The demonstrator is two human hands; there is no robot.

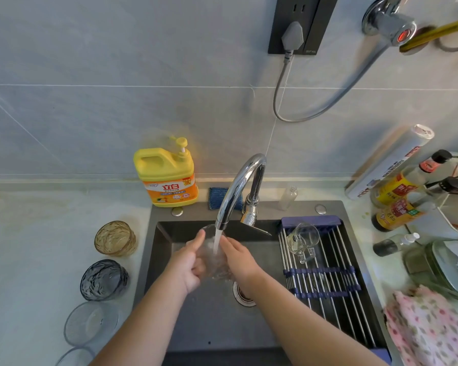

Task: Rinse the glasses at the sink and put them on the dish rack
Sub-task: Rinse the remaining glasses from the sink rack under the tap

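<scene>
Both hands hold a clear glass [214, 256] under the running water of the chrome faucet [237, 188], over the dark sink [209, 318]. My left hand [189, 262] grips its left side and my right hand [239, 260] wraps its right side. A clear glass mug [302, 240] lies on the roll-up dish rack [325, 281] across the sink's right part. On the counter to the left stand an amber glass [115, 238], a dark blue-grey glass [103, 280] and a clear glass [90, 322]; another clear rim [74, 356] shows at the bottom edge.
A yellow dish soap bottle [168, 175] and a blue sponge [218, 198] stand behind the sink. Sauce bottles [399, 196], a foil roll [389, 162], a green bowl [444, 268] and a pink floral cloth [431, 328] crowd the right counter.
</scene>
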